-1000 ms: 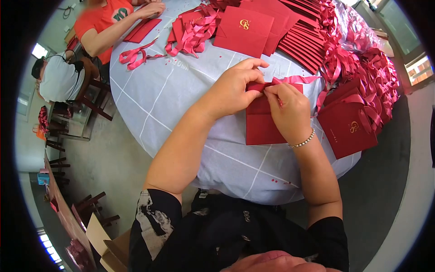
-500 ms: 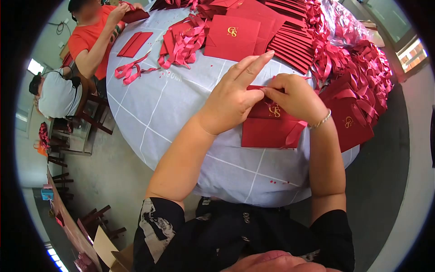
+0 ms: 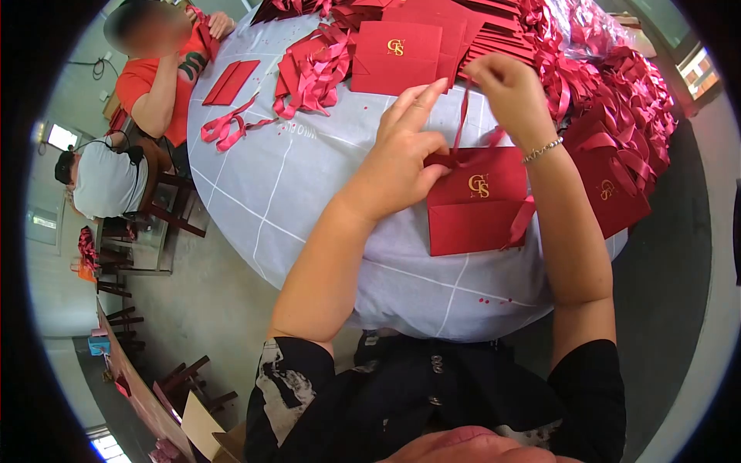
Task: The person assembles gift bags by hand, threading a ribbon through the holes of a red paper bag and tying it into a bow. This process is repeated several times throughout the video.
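A red paper gift bag [image 3: 478, 231] with gold letters lies flat on the table in front of me. My left hand [image 3: 405, 154] pinches the bag's upper left corner between thumb and bent forefinger, its other fingers stretched out. Above the bag, my right hand [image 3: 505, 96] is closed on the end of a red ribbon [image 3: 463, 119], drawn up taut from the bag's top edge. Another ribbon loop [image 3: 522, 221] hangs over the bag's right side, partly behind my forearm.
Flat red bags [image 3: 397, 58] and a fanned stack lie at the back. A heap of ribboned bags [image 3: 617, 131] covers the right side. Loose ribbon [image 3: 224, 131] and a folded bag [image 3: 230, 82] lie left. A person in an orange shirt [image 3: 147, 85] handles a red piece across the table.
My right hand has moved up and away from the bag, pulling the ribbon with it. My left hand stays at the bag's corner. The view has shifted slightly.
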Demonstrator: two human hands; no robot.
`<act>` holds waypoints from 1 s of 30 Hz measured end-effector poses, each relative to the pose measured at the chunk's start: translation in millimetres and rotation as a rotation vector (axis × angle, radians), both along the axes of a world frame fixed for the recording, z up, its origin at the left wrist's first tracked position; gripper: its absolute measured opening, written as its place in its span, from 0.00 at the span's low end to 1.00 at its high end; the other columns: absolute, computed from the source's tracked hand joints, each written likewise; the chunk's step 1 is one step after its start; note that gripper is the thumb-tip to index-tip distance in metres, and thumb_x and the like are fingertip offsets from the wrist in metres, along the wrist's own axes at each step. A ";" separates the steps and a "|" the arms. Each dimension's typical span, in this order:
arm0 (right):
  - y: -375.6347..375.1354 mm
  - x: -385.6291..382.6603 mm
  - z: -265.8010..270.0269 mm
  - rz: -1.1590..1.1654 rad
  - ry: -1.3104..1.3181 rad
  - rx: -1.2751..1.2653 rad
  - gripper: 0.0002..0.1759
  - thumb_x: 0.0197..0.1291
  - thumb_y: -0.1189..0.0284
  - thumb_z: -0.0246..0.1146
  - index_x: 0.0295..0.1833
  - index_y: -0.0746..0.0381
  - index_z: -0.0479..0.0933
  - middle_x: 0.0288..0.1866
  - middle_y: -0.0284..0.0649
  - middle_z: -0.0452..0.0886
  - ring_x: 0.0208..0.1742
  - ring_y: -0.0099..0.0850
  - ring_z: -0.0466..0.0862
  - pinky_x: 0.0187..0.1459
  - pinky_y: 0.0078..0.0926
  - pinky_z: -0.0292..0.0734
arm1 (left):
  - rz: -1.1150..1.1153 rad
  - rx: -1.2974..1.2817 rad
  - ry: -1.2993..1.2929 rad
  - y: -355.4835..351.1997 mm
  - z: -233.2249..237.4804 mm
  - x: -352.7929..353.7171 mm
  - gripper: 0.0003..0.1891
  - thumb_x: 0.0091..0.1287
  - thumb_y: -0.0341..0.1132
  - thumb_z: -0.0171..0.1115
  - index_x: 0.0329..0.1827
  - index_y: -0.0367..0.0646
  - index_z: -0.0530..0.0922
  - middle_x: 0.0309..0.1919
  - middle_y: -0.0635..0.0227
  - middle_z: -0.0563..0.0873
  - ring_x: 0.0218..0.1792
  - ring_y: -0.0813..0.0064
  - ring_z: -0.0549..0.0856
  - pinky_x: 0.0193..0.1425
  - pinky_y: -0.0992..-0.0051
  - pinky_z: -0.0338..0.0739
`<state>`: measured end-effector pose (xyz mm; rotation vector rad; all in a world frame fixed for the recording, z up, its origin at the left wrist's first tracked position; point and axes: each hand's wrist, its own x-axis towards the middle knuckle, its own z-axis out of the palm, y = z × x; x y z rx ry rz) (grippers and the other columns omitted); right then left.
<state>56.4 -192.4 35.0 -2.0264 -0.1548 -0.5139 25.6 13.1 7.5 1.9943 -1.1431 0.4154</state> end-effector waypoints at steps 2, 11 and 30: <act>0.4 1.0 -1.9 0.045 -0.029 0.171 0.17 0.70 0.75 0.62 0.62 0.68 0.75 0.44 0.37 0.86 0.45 0.21 0.82 0.47 0.19 0.77 | 0.026 0.019 0.026 3.7 -1.2 2.5 0.10 0.49 0.24 0.74 0.29 0.38 0.79 0.77 0.54 0.67 0.76 0.47 0.62 0.77 0.58 0.60; -8.9 -61.2 -17.6 0.315 -0.104 -0.611 0.18 0.53 0.74 0.69 0.52 0.62 0.82 0.40 0.44 0.86 0.45 0.41 0.85 0.62 0.39 0.71 | 0.084 0.119 0.209 20.4 -11.2 16.9 0.10 0.54 0.30 0.74 0.31 0.41 0.79 0.72 0.51 0.73 0.75 0.50 0.66 0.76 0.58 0.61; -51.9 -85.4 16.3 0.419 0.100 0.074 0.09 0.59 0.86 0.64 0.45 0.69 0.83 0.39 0.38 0.84 0.39 0.23 0.83 0.43 0.22 0.79 | 0.424 0.088 0.236 7.3 -14.9 29.3 0.13 0.56 0.38 0.77 0.28 0.37 0.84 0.34 0.58 0.86 0.36 0.63 0.85 0.42 0.66 0.79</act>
